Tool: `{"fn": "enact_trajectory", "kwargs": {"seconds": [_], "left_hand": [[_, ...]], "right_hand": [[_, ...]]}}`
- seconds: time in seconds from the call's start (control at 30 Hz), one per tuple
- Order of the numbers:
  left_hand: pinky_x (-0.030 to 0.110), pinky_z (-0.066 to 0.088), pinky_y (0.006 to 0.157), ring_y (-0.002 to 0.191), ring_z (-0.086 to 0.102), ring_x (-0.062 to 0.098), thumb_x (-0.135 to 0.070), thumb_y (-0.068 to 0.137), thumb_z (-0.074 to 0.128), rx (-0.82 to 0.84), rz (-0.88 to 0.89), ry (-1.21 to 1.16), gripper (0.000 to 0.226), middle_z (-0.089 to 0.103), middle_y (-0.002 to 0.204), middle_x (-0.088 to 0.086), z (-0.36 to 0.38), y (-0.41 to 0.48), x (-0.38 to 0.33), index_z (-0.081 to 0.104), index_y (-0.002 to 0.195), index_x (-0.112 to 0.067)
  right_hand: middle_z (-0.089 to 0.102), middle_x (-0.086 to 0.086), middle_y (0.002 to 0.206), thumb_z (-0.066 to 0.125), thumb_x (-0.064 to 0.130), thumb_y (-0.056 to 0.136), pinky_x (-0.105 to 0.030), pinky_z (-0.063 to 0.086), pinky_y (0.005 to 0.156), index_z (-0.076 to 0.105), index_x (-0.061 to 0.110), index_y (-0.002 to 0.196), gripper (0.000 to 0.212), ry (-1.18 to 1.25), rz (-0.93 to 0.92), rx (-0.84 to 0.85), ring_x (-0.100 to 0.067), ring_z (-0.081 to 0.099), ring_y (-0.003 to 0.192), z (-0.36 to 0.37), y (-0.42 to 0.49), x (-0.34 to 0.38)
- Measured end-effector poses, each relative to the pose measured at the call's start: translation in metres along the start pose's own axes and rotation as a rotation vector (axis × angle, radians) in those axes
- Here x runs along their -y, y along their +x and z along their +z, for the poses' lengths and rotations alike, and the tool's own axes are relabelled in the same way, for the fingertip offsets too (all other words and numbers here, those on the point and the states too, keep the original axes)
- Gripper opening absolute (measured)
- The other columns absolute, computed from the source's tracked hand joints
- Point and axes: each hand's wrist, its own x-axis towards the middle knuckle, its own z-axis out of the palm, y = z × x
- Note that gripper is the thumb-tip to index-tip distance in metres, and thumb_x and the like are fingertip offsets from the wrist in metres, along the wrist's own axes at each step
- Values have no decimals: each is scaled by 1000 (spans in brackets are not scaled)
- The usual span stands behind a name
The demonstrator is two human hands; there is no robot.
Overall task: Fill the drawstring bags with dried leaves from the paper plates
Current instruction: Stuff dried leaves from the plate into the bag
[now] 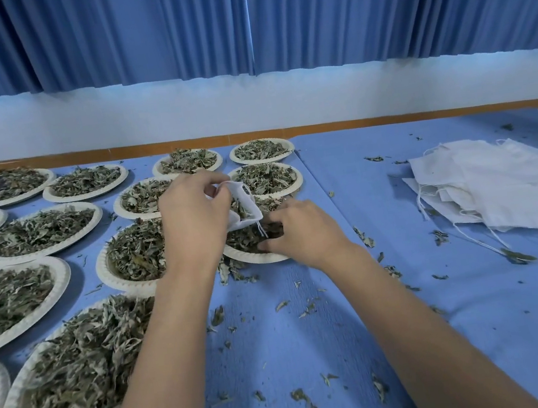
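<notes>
— While the left hand [193, 214] pinches the mouth of one bag [243, 204] at frame centre, what is the fill status?
— Early stage. The bag hangs just above a plate [254, 257]. Some leaf shows through the cloth, so it looks partly filled at most. The right hand [302, 230] is curled into the leaves [244, 238] on that plate, its fingers apparently closed on a pinch of them.
— Remaining stock?
— A stack [500, 185] of flat bags lies at frame right, well apart from the plates; all appear empty. The plates [46, 253] at left and upper left are heaped. No filled, closed bag is in view.
— Losses?
— Scraps [301, 396] lie scattered on the table [483, 312] at lower centre.
— Assessment?
— Most of the task is left: finish this bag, draw its string [261, 229], then repeat through the stack.
</notes>
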Motion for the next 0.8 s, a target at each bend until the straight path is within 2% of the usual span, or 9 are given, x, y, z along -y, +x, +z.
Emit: {"fn": "enact_trajectory", "kwargs": {"seconds": [0.1,0.2,0.27,0.33,0.43,0.57,0.7,0.73,0.8], "left_hand": [[10,34,58,64,51,4,-15,88,61,-22,-31,-44,14,64,79,-3,4,-2,-1,74,92,-16],[3,36,58,62,52,-4,-18,88,63,-49,-110,-128,11,57,68,-19,6,-4,-3,72,85,-23],[4,37,57,62,54,-3,-20,88,63,-71,-191,-203,10,58,68,-19,7,-4,-2,69,83,-25],[9,39,57,61,55,1,-22,88,63,-86,-272,-270,8,60,67,-13,7,-3,-1,70,84,-23],[27,45,61,61,57,14,-23,89,62,-76,-347,-322,8,62,65,-5,8,-4,-1,70,86,-24],[34,50,66,62,60,22,-21,90,61,-75,-375,-338,8,62,66,-1,8,-3,-1,67,84,-22],[36,53,71,67,64,26,-20,89,61,-66,-364,-321,9,64,65,-1,9,-5,-2,63,82,-25],[38,53,74,69,65,27,-20,89,61,-61,-366,-326,8,64,67,1,9,-5,-2,64,83,-24],[40,53,76,71,65,28,-19,89,61,-63,-374,-343,6,64,68,2,9,-5,0,64,85,-22]], "right_hand": [[53,-7,118,67,31,87,-31,42,80,63,25,125,39,-50,-4,-27,-27,51,110,0,1,1],[59,-10,103,64,16,86,-31,41,70,69,16,113,27,-87,0,-57,-30,57,98,-1,0,3],[61,-11,93,59,5,84,-34,45,65,70,11,107,26,-85,8,-79,-32,59,90,-1,-1,5],[65,-15,93,53,-1,82,-40,52,70,70,6,102,27,-100,10,-98,-33,60,88,0,-1,4],[69,-13,98,50,-2,85,-34,52,75,71,11,107,33,3,31,-150,-30,61,92,0,-1,2],[72,-7,103,54,-2,84,-17,41,64,73,15,109,35,313,80,-304,-15,57,67,-8,-1,-2],[71,-3,108,57,1,85,-20,48,75,72,15,109,32,463,121,-331,-16,65,89,-7,-2,0],[71,-1,107,58,1,85,-20,48,75,72,15,110,31,489,130,-343,-16,64,89,-7,-1,0],[68,3,100,59,3,86,-11,43,66,71,16,111,31,564,154,-378,-10,59,80,-8,1,-1]]}}
